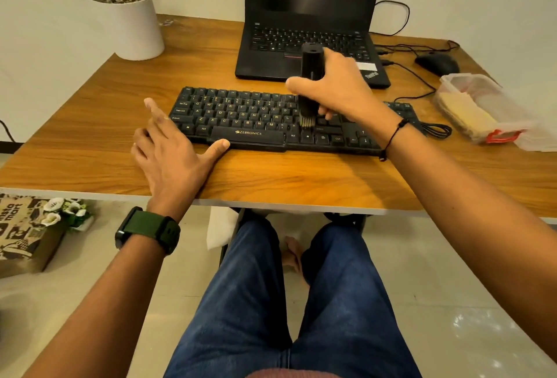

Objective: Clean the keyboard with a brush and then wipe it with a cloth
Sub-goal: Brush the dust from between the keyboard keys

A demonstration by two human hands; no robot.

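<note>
From the head view, the keyboard point(271, 120) lies flat near the middle of the table point(90, 124), a little back from the near edge, its cable trailing off toward the right edge. The right hand point(337, 88) grips the brush point(310, 85) upright, fingers curled round its black barrel, bristles down on the keys right of the space bar. The left hand point(171, 148) rests at the keyboard's near-left corner, fingers straight and spread, thumb against the front edge, seemingly steadying it.

The brush looks light and rigid with soft bristles; the barrel is smooth, so a mid-barrel hold like this one should give control. The keyboard is probably light plastic and could slide under sweeping, hence the bracing.

The laptop point(301, 46) sits just behind the keyboard, so strokes toward the far edge have little room. A plastic container point(482, 106) holding what may be the cloth stands near the right edge, beside the mouse point(437, 64). A plant pot point(135, 25) occupies the far-left corner; the left side of the table gives the most open room.
</note>
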